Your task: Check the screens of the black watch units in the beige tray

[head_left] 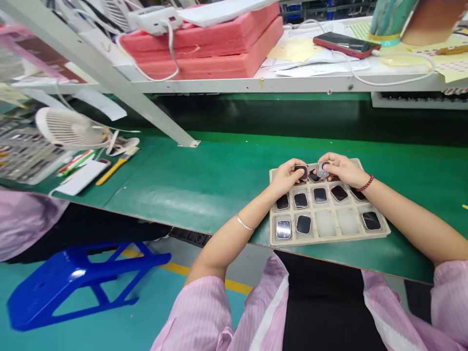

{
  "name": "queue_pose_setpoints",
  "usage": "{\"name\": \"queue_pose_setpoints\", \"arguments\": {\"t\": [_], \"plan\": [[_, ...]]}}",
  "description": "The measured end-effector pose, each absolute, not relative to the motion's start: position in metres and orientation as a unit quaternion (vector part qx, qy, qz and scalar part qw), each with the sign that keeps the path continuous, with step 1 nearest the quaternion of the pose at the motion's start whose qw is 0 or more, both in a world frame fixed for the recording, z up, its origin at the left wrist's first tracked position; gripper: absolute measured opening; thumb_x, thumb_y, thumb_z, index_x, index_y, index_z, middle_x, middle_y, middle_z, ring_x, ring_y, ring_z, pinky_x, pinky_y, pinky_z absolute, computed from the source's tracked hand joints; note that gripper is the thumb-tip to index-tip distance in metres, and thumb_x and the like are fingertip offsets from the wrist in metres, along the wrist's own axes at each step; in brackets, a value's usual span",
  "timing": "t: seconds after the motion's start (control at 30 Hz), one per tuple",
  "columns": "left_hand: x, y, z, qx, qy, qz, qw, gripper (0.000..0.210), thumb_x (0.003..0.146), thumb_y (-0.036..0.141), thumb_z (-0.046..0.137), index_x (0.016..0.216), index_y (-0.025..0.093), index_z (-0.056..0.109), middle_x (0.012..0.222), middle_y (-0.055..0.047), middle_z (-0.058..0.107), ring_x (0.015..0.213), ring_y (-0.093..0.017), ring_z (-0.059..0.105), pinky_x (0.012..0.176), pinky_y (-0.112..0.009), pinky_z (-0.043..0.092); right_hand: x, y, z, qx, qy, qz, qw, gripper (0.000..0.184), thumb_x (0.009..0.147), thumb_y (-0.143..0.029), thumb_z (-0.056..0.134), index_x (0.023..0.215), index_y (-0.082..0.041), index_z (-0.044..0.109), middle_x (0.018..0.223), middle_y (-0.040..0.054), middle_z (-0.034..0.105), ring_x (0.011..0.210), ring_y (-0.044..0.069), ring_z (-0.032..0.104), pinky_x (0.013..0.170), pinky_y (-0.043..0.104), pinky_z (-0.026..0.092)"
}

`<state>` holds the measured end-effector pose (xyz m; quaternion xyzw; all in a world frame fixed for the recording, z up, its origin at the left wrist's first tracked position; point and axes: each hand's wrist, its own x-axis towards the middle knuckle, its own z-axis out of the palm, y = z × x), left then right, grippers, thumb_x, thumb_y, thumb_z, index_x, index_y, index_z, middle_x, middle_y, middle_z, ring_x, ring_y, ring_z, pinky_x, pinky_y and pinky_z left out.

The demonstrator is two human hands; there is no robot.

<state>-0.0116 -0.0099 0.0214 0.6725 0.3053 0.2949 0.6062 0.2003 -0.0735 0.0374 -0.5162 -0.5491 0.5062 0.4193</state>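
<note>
A beige compartment tray (329, 238) lies on the green table, holding several small dark rectangular parts with glossy faces; two compartments in the front row are bare. My left hand (287, 176) holds one dark part (302, 171) over the tray's back row. My right hand (340, 168) holds a greyish part (322, 169) right beside it, the two parts nearly touching. A silver bangle is on my left wrist, a red bead bracelet on my right.
A small white fan (69, 127), pens and a yellow-handled tool (113, 168) lie at the left. A slanted white post (109, 78) meets the table. The shelf above carries pink foam (215, 44) and a red phone (345, 44). A blue stool (84, 278) stands on the floor.
</note>
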Motion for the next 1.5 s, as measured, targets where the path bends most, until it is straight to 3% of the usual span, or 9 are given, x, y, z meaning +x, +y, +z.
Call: {"name": "queue_pose_setpoints", "arguments": {"t": [0.13,0.27,0.53,0.67,0.93,1.1,1.3,1.4,1.5], "plan": [[-0.018,-0.034,0.042,0.799,0.227,0.273,0.484,0.013,0.084,0.026,0.062,0.091,0.015,0.066,0.094,-0.006,0.070,0.086,-0.017,0.064,0.075,-0.027,0.050,0.206,-0.116,0.057,-0.531,-0.669,0.389,0.344,0.016,0.082,-0.034,0.065,0.086,-0.019,0.067,0.091,0.0065,0.070,0.085,0.021,0.064,0.078,0.034,0.051],[-0.019,-0.064,0.054,0.875,0.110,0.176,0.438,0.011,0.087,0.024,0.062,0.082,0.017,0.069,0.080,-0.003,0.069,0.075,-0.015,0.061,0.074,-0.027,0.047,0.197,-0.177,0.068,-0.536,-0.762,0.290,0.221,0.015,0.088,-0.026,0.060,0.081,-0.020,0.072,0.092,0.0066,0.068,0.092,0.023,0.060,0.089,0.039,0.046],[-0.013,-0.071,0.039,0.929,0.068,0.135,0.337,0.018,0.092,0.027,0.057,0.083,0.017,0.068,0.085,-0.006,0.069,0.082,-0.019,0.061,0.079,-0.032,0.048,0.216,-0.224,0.068,-0.643,-0.757,0.063,0.093,0.018,0.091,-0.028,0.059,0.079,-0.018,0.069,0.094,0.0108,0.065,0.088,0.026,0.055,0.081,0.042,0.043],[-0.013,-0.064,0.037,0.928,0.090,0.154,0.327,0.013,0.091,0.026,0.058,0.091,0.018,0.068,0.092,-0.006,0.070,0.090,-0.021,0.063,0.085,-0.035,0.050,0.227,-0.231,0.071,-0.654,-0.753,0.062,0.032,0.013,0.082,-0.029,0.068,0.087,-0.017,0.066,0.098,0.0125,0.063,0.087,0.028,0.053,0.076,0.042,0.042],[-0.015,-0.043,0.032,0.954,0.144,0.132,0.228,0.039,0.088,0.034,0.063,0.125,0.019,0.062,0.145,-0.014,0.050,0.137,-0.034,0.042,0.113,-0.055,0.037,0.237,-0.175,0.073,-0.592,-0.674,0.346,0.274,0.018,0.081,-0.027,0.064,0.074,-0.021,0.049,0.084,0.0043,0.069,0.077,0.018,0.063,0.068,0.030,0.049],[-0.019,-0.019,0.025,0.950,0.162,0.106,0.245,0.045,0.089,0.036,0.062,0.130,0.018,0.060,0.148,-0.014,0.048,0.141,-0.032,0.039,0.118,-0.054,0.032,0.237,-0.112,0.060,-0.530,-0.446,0.557,0.458,0.029,0.075,-0.031,0.077,0.091,-0.019,0.055,0.077,0.0018,0.069,0.072,0.017,0.070,0.057,0.024,0.055],[-0.021,-0.015,0.028,0.946,0.149,0.123,0.262,0.037,0.089,0.031,0.065,0.124,0.020,0.065,0.146,-0.013,0.051,0.141,-0.029,0.041,0.118,-0.051,0.033,0.219,-0.082,0.037,-0.472,-0.387,0.608,0.508,0.040,0.067,-0.035,0.086,0.093,-0.017,0.062,0.074,0.0004,0.067,0.049,0.009,0.060,0.039,0.016,0.046],[-0.021,-0.015,0.029,0.942,0.158,0.128,0.268,0.039,0.086,0.029,0.068,0.124,0.020,0.065,0.144,-0.013,0.053,0.140,-0.030,0.041,0.117,-0.052,0.034,0.220,-0.085,0.028,-0.462,-0.397,0.596,0.524,0.041,0.073,-0.037,0.083,0.104,-0.018,0.064,0.089,0.0042,0.073,0.051,0.008,0.059,0.043,0.018,0.051],[-0.022,-0.015,0.027,0.940,0.159,0.139,0.266,0.040,0.085,0.029,0.069,0.124,0.019,0.065,0.144,-0.014,0.053,0.141,-0.031,0.041,0.117,-0.053,0.034,0.224,-0.087,0.025,-0.444,-0.389,0.607,0.533,0.054,0.078,-0.037,0.080,0.128,-0.025,0.060,0.121,0.0088,0.070,0.079,0.015,0.072,0.062,0.024,0.062]]}}
